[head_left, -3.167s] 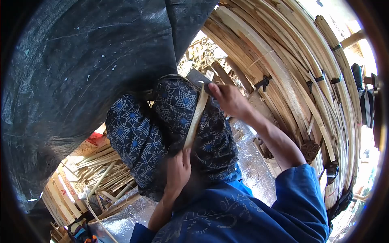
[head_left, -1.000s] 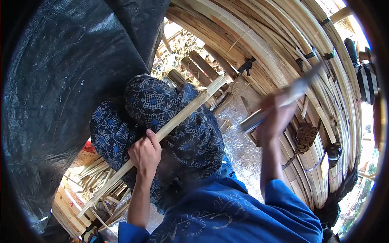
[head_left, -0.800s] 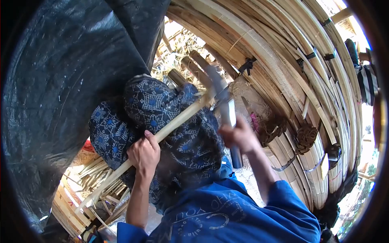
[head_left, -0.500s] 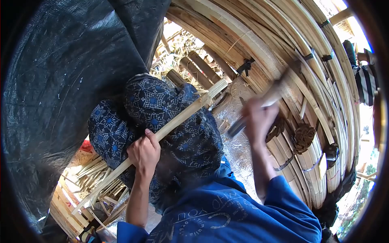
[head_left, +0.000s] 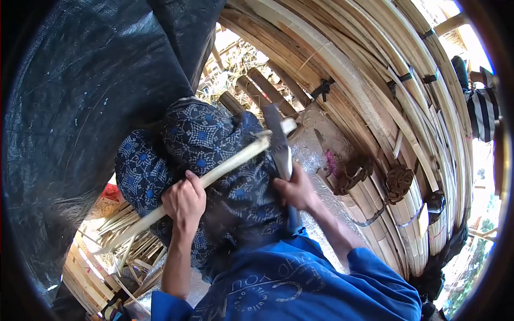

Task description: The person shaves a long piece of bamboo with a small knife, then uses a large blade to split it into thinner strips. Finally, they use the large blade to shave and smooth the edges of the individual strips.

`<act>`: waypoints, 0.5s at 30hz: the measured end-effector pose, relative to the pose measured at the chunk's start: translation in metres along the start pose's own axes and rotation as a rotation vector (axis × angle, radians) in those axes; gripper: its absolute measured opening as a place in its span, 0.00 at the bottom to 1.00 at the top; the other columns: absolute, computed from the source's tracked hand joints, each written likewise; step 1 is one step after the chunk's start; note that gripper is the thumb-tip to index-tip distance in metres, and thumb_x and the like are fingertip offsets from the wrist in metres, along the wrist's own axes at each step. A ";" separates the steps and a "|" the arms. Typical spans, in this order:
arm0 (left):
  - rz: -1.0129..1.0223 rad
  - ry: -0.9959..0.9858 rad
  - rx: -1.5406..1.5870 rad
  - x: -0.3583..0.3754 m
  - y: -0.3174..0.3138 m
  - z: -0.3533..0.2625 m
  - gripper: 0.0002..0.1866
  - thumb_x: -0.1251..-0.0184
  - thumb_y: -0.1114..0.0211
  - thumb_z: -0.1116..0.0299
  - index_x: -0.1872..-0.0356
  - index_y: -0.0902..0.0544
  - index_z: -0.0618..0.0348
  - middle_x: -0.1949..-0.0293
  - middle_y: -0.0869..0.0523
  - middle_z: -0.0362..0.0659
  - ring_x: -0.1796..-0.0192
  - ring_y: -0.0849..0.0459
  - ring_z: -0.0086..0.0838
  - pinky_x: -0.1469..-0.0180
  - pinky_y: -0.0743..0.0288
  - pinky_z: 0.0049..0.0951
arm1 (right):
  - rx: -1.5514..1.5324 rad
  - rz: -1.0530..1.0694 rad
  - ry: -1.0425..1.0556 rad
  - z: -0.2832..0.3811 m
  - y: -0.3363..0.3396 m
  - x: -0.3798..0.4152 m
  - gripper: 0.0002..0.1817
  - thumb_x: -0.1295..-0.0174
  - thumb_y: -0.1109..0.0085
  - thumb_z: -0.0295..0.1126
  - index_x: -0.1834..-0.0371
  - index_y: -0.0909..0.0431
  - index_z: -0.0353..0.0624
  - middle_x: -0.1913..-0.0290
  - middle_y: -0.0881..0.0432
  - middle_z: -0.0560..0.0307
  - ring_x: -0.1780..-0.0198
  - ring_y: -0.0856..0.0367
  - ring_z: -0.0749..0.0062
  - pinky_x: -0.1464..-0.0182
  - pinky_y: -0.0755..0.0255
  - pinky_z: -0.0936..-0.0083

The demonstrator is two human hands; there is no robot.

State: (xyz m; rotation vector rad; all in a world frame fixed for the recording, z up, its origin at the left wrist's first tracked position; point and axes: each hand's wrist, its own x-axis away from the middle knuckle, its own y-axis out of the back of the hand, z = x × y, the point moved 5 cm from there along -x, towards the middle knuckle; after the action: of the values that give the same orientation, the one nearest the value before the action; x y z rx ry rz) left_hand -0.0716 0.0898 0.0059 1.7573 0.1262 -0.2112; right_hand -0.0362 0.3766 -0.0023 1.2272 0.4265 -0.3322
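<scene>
A pale wooden stick (head_left: 227, 166) lies slantwise across my lap, over dark blue patterned cloth (head_left: 201, 131). My left hand (head_left: 184, 203) is wrapped round its middle. My right hand (head_left: 295, 188) grips the handle of a hatchet-like tool (head_left: 278, 134), whose dark head is at the stick's upper end. There the wood looks split or notched, and the tool's head partly covers it. The tool's lower handle passes beneath my right hand toward my shirt.
Long bundled wooden strips (head_left: 369, 80) curve along the right. Coiled brown strips (head_left: 400, 183) rest on them. A black tarp (head_left: 80, 107) hangs at the left. Thin sticks (head_left: 136, 249) lie at lower left. Part of a person in striped clothing (head_left: 482, 115) shows at the far right.
My right hand has swung left with the tool, bringing its head from the strips at the right to the stick's upper end. My left hand and the stick have shifted slightly.
</scene>
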 end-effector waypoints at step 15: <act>0.090 0.026 0.001 -0.004 0.003 -0.006 0.33 0.27 0.51 0.51 0.93 0.21 0.60 0.85 0.19 0.55 0.83 0.20 0.49 0.78 0.27 0.44 | -0.768 0.315 -0.742 0.000 0.010 0.006 0.18 0.42 0.41 0.29 0.50 0.30 0.35 0.75 0.23 0.58 0.80 0.25 0.75 0.76 0.29 0.76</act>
State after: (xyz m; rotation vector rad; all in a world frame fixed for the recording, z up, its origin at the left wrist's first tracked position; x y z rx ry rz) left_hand -0.0745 0.0956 0.0113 1.7628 0.0660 -0.1234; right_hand -0.0265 0.3791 0.0031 0.3487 -0.2774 -0.2870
